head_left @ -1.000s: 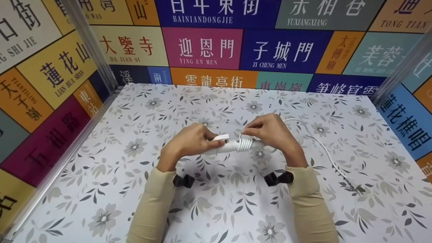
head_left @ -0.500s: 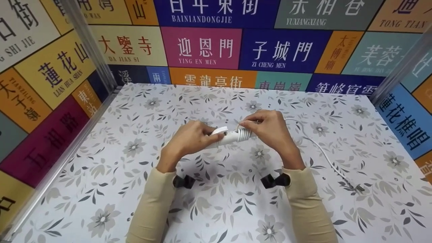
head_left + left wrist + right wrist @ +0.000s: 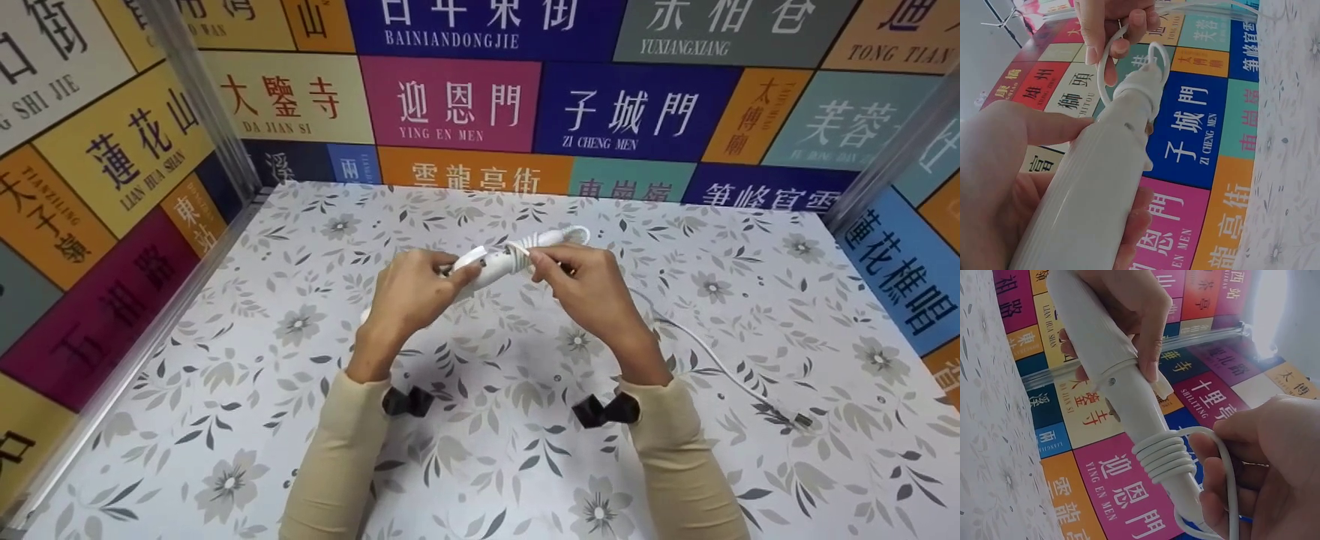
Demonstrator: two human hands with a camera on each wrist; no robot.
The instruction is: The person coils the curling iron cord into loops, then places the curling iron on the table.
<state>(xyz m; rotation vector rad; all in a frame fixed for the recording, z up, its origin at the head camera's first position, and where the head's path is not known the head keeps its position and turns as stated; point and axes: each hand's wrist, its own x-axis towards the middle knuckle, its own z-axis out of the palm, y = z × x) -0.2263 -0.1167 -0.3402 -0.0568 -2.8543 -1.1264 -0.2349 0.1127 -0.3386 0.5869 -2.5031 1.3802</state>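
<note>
A white, wand-shaped appliance that looks like a curling iron (image 3: 491,271) is held over the table, tilted with its cord end up and to the right in the head view. My left hand (image 3: 412,292) grips its thick ribbed part, thumb beside a small lever (image 3: 1163,386). Several turns of white cord (image 3: 1163,458) are wound round the narrower section. My right hand (image 3: 589,283) pinches the loose run of that cord just off the coils, as the right wrist view shows. At the tapered end the cord makes a small loop (image 3: 1163,53).
The cord's free length (image 3: 720,360) trails over the flower-patterned tabletop (image 3: 510,450) to a plug (image 3: 802,421) at the right. Panels with printed characters (image 3: 450,105) stand behind and at both sides. Dark wrist devices (image 3: 409,403) sit at both cuffs.
The appliance has tilted up, and its tapered end now shows above the right hand. My right hand has drawn the cord across to the near side of the coils. My left hand has risen slightly.
</note>
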